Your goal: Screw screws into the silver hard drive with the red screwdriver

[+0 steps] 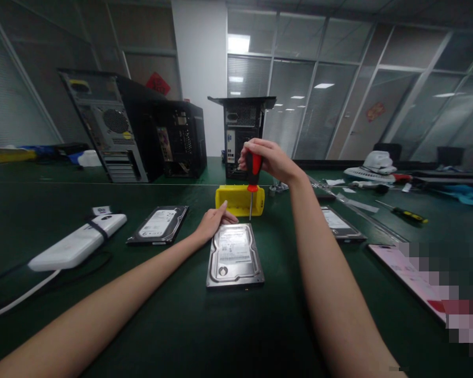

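Observation:
A silver hard drive [235, 254] lies flat on the dark green table, its label facing up. My left hand [215, 223] rests at the drive's far left corner, thumb raised and fingers stretched out along the far edge. My right hand [270, 157] is closed around the handle of a red and black screwdriver [254, 170]. The shaft points straight down, with its tip near the drive's far right corner; I cannot tell if it touches. Just behind the drive stands a yellow plastic tray [240, 198], partly covered by the left thumb and the screwdriver.
Two more hard drives lie to the left [160, 224] and right [339, 223]. A white power strip [81, 239] with cables is at left. At right are a yellow-black screwdriver [408, 214] and a pink flat panel [408, 273]. Computer cases [122, 126] stand at the back.

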The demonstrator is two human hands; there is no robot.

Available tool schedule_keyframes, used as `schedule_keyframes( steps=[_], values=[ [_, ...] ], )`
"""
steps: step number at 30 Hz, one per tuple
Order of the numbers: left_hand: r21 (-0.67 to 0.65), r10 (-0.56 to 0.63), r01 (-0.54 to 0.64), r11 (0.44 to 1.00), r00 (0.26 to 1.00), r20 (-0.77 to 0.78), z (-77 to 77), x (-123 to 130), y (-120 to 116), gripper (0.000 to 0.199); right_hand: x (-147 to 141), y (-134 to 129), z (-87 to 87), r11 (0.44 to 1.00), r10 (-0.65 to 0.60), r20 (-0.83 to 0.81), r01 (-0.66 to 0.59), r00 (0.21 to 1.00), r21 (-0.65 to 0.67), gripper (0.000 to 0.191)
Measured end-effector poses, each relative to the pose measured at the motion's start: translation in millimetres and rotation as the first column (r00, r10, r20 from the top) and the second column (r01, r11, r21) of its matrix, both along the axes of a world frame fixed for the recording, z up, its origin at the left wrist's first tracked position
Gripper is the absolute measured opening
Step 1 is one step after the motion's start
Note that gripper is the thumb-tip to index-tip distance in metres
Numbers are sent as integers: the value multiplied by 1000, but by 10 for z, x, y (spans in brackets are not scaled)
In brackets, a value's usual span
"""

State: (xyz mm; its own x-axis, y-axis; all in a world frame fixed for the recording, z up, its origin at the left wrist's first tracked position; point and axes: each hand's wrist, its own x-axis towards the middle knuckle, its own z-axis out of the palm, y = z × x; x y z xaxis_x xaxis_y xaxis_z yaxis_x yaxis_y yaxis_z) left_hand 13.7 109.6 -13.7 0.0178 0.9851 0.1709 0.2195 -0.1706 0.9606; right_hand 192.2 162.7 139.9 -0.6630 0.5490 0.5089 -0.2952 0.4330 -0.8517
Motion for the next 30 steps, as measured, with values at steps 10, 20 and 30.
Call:
schedule_keyframes(
  steps=[10,20,30],
  values=[
    [10,-2,2,1000,1000,-5,-7,-7,4,62,-16,-57,12,1000,-13,24,14,1000,-22,13],
    [18,-9,9,1000,1000,-7,-19,-12,17,62,-31,5,-11,995,-11,20,13,1000,-99,10],
    [17,4,-4,1000,1000,-15,-37,-24,33,63,-12,-33,5,992,-122,20,122,992,4,12]
  ],
)
